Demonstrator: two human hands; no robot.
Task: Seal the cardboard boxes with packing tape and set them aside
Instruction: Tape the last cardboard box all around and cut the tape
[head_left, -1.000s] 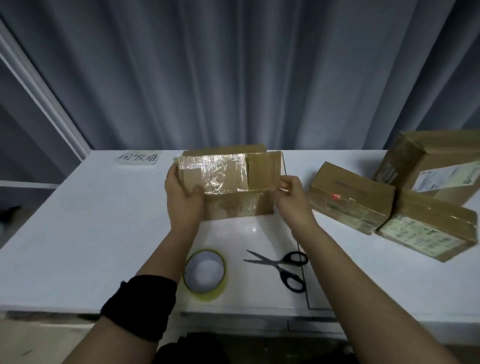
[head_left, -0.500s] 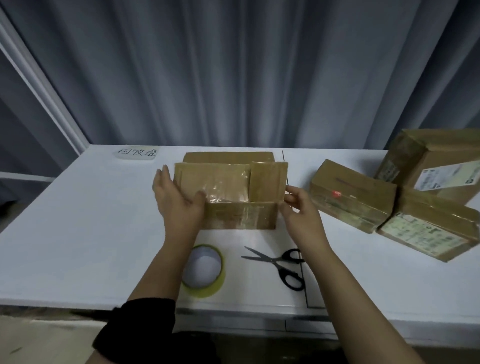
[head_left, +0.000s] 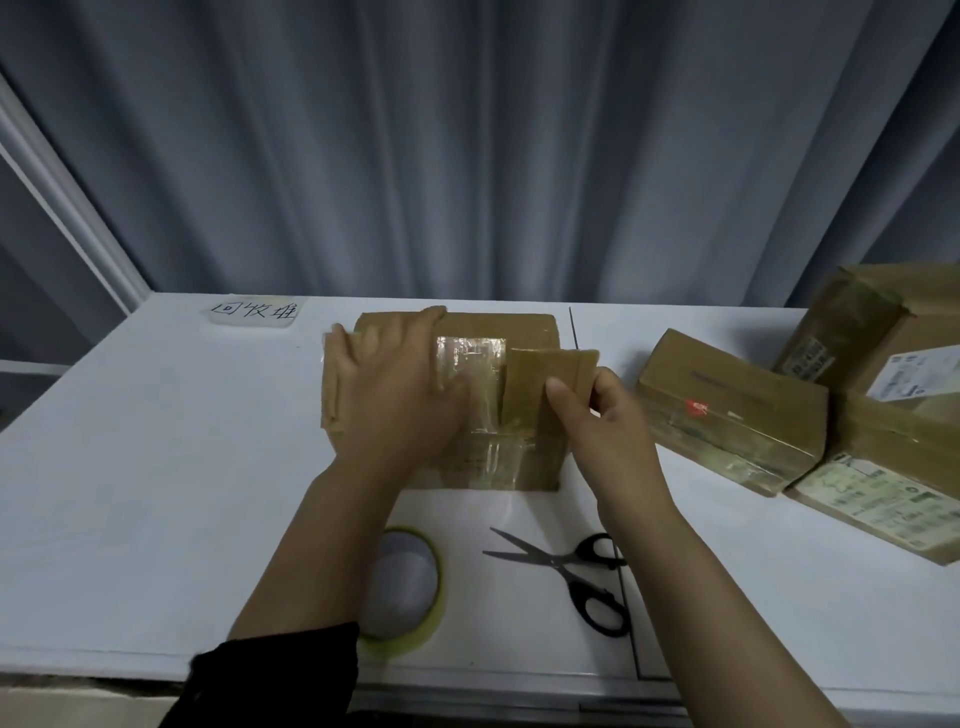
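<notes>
A brown cardboard box (head_left: 498, 457) with old shiny tape on its flaps lies in the middle of the white table (head_left: 156, 467). My left hand (head_left: 395, 395) presses flat on its top flaps, fingers spread. My right hand (head_left: 597, 415) pinches the small right flap (head_left: 545, 374) between thumb and fingers, and that flap stands partly raised. A roll of yellowish packing tape (head_left: 410, 587) lies near the front edge, partly behind my left forearm. Black-handled scissors (head_left: 571, 571) lie open to its right.
Three other taped cardboard boxes are grouped at the right: one (head_left: 727, 405) closest to the middle, one with a label (head_left: 883, 493) in front, and a taller one (head_left: 883, 332) behind. A handwritten paper label (head_left: 254, 312) sits at the back left. Grey curtains hang behind.
The box flaps have been folded down from upright. My left hand went from gripping the box's left side to pressing on top. My right hand took hold of the right flap.
</notes>
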